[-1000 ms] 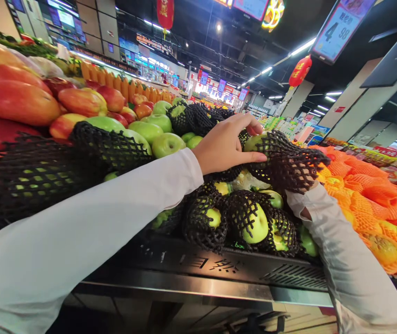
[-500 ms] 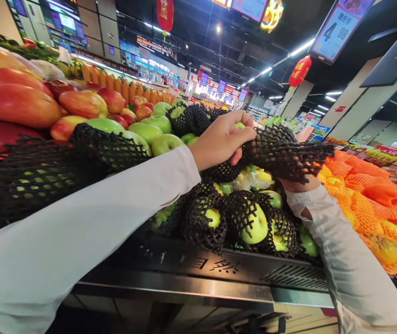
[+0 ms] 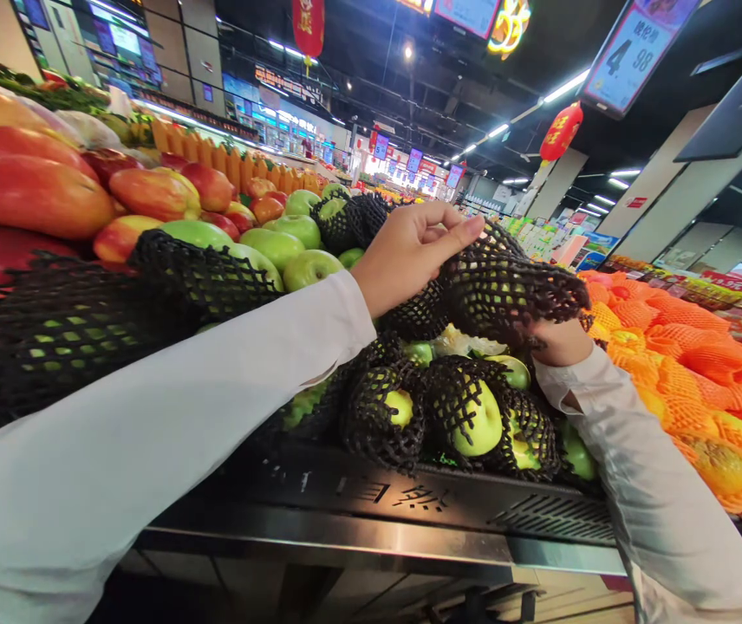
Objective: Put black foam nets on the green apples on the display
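Note:
My left hand (image 3: 410, 253) is closed, its thumb and curled fingers at the upper left edge of a black foam net (image 3: 514, 282). Green shows through the mesh, which looks wrapped round a green apple. From the right, my right hand (image 3: 559, 341) holds the same netted apple; its fingers are mostly hidden behind the net. Below my hands lie several apples in black nets, among them a green apple (image 3: 478, 420) bulging out of its net. Bare green apples (image 3: 309, 269) are piled beyond my left forearm.
Red and yellow apples (image 3: 153, 192) are heaped at the left. Oranges in orange foam nets (image 3: 702, 347) fill the right side. A dark slotted rail (image 3: 462, 494) runs along the display's front. A price screen (image 3: 634, 56) and red lanterns (image 3: 561, 132) hang above.
The netted apple and my right hand have shifted slightly left, and the net's loose right end has drawn in. My left thumb now points further out along the net.

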Motion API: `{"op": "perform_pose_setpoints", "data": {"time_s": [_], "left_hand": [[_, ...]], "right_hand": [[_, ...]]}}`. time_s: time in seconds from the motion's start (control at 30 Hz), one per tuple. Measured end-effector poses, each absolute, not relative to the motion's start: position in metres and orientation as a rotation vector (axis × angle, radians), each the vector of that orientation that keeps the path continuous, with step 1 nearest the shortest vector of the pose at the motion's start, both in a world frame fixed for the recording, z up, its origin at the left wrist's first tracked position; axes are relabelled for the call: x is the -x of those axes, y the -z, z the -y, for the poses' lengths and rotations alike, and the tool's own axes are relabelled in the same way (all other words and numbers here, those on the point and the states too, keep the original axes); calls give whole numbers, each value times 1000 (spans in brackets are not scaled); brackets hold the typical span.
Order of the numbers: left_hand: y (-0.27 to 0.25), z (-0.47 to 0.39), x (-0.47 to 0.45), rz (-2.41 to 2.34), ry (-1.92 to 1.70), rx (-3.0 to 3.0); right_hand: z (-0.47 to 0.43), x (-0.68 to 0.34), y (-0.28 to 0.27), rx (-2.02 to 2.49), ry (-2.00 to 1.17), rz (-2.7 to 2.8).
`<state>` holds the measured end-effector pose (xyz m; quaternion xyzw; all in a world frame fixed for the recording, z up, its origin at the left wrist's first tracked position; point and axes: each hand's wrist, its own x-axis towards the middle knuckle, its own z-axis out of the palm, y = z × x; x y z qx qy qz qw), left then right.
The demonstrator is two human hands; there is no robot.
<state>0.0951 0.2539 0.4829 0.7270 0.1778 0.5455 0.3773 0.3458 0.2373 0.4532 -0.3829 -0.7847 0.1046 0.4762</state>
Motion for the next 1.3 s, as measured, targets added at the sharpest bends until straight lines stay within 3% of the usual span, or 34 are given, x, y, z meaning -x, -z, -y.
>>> {"op": "perform_pose_setpoints", "data": {"time_s": [0.1, 0.37, 0.7, 0.9, 1.07, 1.3], "left_hand": [[-482, -258, -96, -524, -1395, -1865], [-482, -261, -94, -629, -1333, -2008], [-477, -258, -97, -423, -1023, -2322], [-469, -270, -94, -550, -1253, -2429], [-467, -269, -91, -222, -1438, -2588], [-468, -271, -92, 6, -1291, -2831]], "right_hand": [[-234, -338, -455, 881, -420, 1888], [-210, -298, -474, 839, -782, 1087], [-212, -301, -479, 664, -735, 1150], [-213, -297, -473, 604, -717, 1275], [-216, -293, -470, 720, -632, 1247], [-217, -298, -463, 877, -853, 1330]]}}
